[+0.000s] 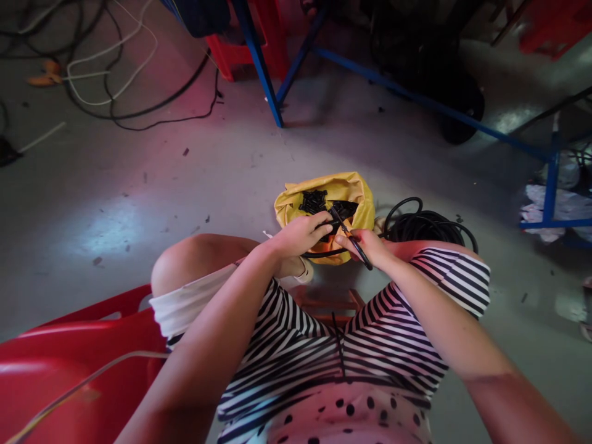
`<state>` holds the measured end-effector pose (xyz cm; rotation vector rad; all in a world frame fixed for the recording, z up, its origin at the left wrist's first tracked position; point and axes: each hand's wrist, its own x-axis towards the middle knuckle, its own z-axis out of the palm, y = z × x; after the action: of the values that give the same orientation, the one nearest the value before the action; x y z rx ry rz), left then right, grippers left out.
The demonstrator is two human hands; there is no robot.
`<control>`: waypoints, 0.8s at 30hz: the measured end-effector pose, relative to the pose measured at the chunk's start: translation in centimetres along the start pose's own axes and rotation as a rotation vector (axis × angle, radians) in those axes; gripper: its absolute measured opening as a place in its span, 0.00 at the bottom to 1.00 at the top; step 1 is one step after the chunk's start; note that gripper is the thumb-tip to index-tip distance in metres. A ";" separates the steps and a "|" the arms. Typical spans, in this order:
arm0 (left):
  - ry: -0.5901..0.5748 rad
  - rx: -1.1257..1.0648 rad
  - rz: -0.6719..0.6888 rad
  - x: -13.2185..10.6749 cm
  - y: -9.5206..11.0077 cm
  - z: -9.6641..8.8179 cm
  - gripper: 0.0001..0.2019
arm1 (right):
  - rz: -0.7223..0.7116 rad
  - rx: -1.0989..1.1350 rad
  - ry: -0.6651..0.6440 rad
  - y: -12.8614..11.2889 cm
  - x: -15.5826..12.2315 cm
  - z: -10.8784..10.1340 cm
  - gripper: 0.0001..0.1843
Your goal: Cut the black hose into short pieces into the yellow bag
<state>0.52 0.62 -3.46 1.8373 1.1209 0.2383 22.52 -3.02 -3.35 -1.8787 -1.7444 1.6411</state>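
My left hand (303, 234) is closed around a black cable (324, 251) just in front of my knees. My right hand (365, 243) grips a black-handled cutting tool (354, 242), its tip pointing up-left toward the cable near my left fingers. Both hands hover over the near rim of a yellow bag (361, 194) on the floor, which holds several short black pieces (314, 200). The cable runs from my hands to a black coil (428, 227) lying right of the bag.
A red plastic chair (69, 357) stands at lower left. Blue metal frame legs (261, 68) and a black wheel (462, 111) are ahead. Loose black and white cords (115, 86) lie on the grey floor at upper left. A small wooden stool (328, 302) sits between my legs.
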 end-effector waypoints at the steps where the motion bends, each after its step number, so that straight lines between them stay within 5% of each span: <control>1: 0.014 -0.005 -0.008 0.0 -0.1 0.0 0.16 | 0.008 -0.008 0.003 0.0 0.1 0.0 0.33; 9: 0.051 -0.103 -0.094 0.1 0.4 0.0 0.12 | 0.065 0.113 0.003 0.5 0.3 0.0 0.32; 17: 0.194 -0.623 -0.194 -0.1 1.0 -0.3 0.05 | -0.071 0.071 0.038 0.5 0.4 0.0 0.28; 24: 0.134 -0.356 -0.106 -0.1 1.2 -0.1 0.09 | -0.104 0.035 -0.005 -0.2 -0.2 0.4 0.28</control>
<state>1.14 0.43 -2.40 1.4599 1.1792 0.4728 22.14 -3.27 -3.25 -1.7390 -1.7709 1.6289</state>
